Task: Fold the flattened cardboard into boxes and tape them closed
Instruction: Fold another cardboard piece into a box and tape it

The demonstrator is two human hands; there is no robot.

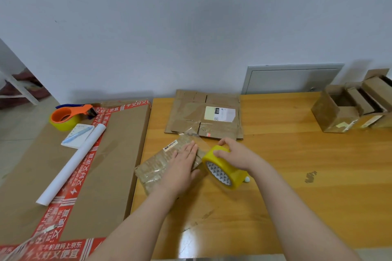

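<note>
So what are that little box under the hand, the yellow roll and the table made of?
The small box looks like brown cardboard, glossy in patches as if taped over. The yellow roll seems to be translucent plastic packing tape on a printed card core. The table shows wood grain under a shiny finish; it may be laminate.

- Plain pale wall point(191, 17) behind, softly and evenly lit.
- Grey metal panel point(292, 79) set low in it, right of centre.
- Glossy orange-brown wooden table point(307, 154) against wall.
- Pale tiled floor point(19, 125) at left, white frame point(20, 89) beyond.
</note>
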